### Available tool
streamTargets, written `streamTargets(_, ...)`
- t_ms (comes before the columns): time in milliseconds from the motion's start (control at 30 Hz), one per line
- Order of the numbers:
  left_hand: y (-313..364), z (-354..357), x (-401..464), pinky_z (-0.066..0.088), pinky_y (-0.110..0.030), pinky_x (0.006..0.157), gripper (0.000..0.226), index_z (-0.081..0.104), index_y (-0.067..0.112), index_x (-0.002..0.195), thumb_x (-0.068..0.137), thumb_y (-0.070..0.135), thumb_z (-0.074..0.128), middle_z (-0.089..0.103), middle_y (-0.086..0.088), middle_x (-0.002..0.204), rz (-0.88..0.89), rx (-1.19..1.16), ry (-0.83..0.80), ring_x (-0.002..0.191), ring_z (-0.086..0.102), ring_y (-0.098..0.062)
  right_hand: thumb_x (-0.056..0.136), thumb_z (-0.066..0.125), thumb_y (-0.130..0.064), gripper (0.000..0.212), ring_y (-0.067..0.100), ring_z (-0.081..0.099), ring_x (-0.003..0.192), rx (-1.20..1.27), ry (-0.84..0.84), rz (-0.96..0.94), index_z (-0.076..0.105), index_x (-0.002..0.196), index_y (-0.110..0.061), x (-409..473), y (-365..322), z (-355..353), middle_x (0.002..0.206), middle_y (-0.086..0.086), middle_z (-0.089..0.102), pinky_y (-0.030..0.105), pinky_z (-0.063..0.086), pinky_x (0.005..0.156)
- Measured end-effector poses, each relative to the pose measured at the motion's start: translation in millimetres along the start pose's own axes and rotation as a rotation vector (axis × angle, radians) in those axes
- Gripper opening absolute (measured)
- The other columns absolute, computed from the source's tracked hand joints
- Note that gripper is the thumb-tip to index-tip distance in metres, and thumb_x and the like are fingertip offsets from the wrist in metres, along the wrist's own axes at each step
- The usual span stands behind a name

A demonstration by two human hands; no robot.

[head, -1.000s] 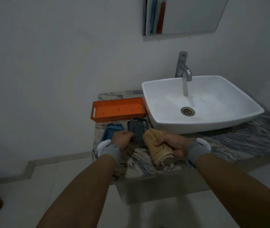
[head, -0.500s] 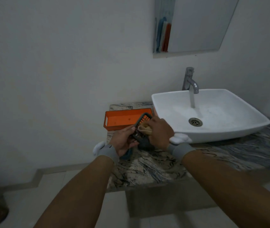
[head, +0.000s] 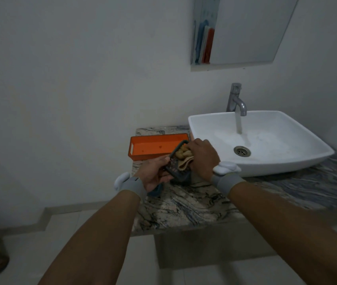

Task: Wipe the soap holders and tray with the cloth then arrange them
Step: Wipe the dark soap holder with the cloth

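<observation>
The left hand (head: 153,173) has lifted the dark soap holder (head: 175,165) off the bench (head: 184,204) and grips it; the right hand (head: 202,159), closed on the cloth (head: 184,155), now presses it inside, so wiping has begun. Behind the hands waits the orange tray (head: 153,148); a blue holder (head: 156,191) lies under the left hand. Nothing blocks.

Bare forearms, no sleeves; left hand (head: 153,174) and right hand (head: 203,159) ungloved; grey fabric band snug around each wrist; white rounded pod mounted on each band, perhaps a sensor, too dim to tell markings.
</observation>
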State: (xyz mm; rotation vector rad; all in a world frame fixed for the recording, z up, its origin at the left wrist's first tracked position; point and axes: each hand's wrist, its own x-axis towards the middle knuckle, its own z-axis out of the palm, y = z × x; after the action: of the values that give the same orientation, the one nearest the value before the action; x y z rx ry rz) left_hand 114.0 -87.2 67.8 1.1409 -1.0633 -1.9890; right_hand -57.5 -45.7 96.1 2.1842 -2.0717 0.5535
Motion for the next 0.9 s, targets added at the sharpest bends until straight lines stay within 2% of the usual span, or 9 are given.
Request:
streamTargets(167,-1,-8,4,0.061,-0.028,0.059,0.036,0.056,0.009,0.134,0.101,0.020,0.047,0.066,-0.008,0.092,0.021,0.045,0.004,0.062,0.065,-0.014,0.067,0.067,-0.004,0.040,0.039,0.059,0.089,0.087,-0.127,-0.329,0.069,0.107,-0.006,-20,-14,7,0.100,0.020,0.064,0.045,0.052,0.074)
streamTargets(233,-1,-10,3,0.062,-0.030,0.063,0.036,0.056,0.010,0.134,0.100,0.021,0.047,0.068,-0.010,0.101,0.016,0.035,0.007,0.072,0.068,-0.017,0.068,0.072,-0.010,0.035,0.040,0.060,0.081,-0.011,-0.091,-0.372,0.069,0.103,-0.004,-16,-7,4,0.096,0.023,0.064,0.043,0.053,0.065)
streamTargets(300,-1,-9,1,0.062,-0.031,0.069,0.038,0.054,0.010,0.136,0.100,0.022,0.048,0.066,-0.011,0.111,0.013,0.037,0.006,0.085,0.067,-0.022,0.065,0.074,-0.010,0.030,0.040,0.060,0.071,-0.126,-0.033,-0.343,0.070,0.094,-0.002,-7,2,-2,0.088,0.025,0.064,0.040,0.051,0.054)
streamTargets(400,2,-6,-5,0.062,-0.028,0.064,0.038,0.054,0.011,0.136,0.099,0.021,0.049,0.065,-0.010,0.111,0.012,0.037,0.008,0.088,0.066,-0.021,0.059,0.076,0.004,0.034,0.039,0.057,0.065,-0.201,0.051,-0.189,0.069,0.092,-0.002,1,10,-8,0.081,0.023,0.059,0.039,0.049,0.044)
streamTargets(467,3,-6,-5,0.061,-0.027,0.060,0.039,0.054,0.010,0.137,0.099,0.019,0.051,0.063,-0.012,0.119,0.028,0.031,0.023,0.090,0.066,-0.022,0.063,0.076,0.002,0.035,0.038,0.056,0.070,-0.198,0.077,-0.123,0.068,0.097,-0.004,-2,5,-9,0.085,0.022,0.059,0.040,0.050,0.047)
streamTargets(533,2,-6,-5,0.060,-0.027,0.057,0.040,0.054,0.010,0.137,0.098,0.017,0.053,0.064,-0.013,0.119,0.046,0.020,0.050,0.089,0.066,-0.024,0.073,0.067,-0.003,0.043,0.041,0.054,0.090,-0.103,0.039,-0.033,0.063,0.115,-0.010,-7,-4,-1,0.105,0.021,0.055,0.043,0.051,0.063)
streamTargets(633,-1,-9,-3,0.058,-0.026,0.052,0.037,0.057,0.008,0.133,0.097,0.015,0.055,0.067,-0.008,0.100,0.087,-0.028,0.126,0.079,0.065,-0.023,0.080,0.061,-0.015,0.049,0.039,0.051,0.106,0.019,-0.181,-0.071,0.058,0.127,-0.025,-17,-19,10,0.120,0.015,0.049,0.040,0.049,0.085)
streamTargets(800,-21,-15,-8,0.060,-0.037,0.072,0.034,0.059,0.009,0.130,0.096,0.015,0.056,0.067,-0.008,0.104,0.033,-0.007,0.136,0.090,0.066,-0.029,0.090,0.054,-0.020,0.039,0.036,0.047,0.107,-0.147,-0.334,-0.127,0.055,0.128,-0.030,-34,-26,7,0.120,0.014,0.045,0.038,0.044,0.079)
streamTargets(900,-36,-14,-18,0.056,-0.041,0.084,0.032,0.057,0.010,0.130,0.098,0.013,0.053,0.067,-0.007,0.101,-0.020,-0.012,0.096,0.083,0.066,-0.023,0.096,0.044,-0.018,0.030,0.038,0.044,0.107,-0.343,-0.248,-0.110,0.059,0.121,-0.023,-46,-17,2,0.120,0.016,0.045,0.041,0.036,0.070)
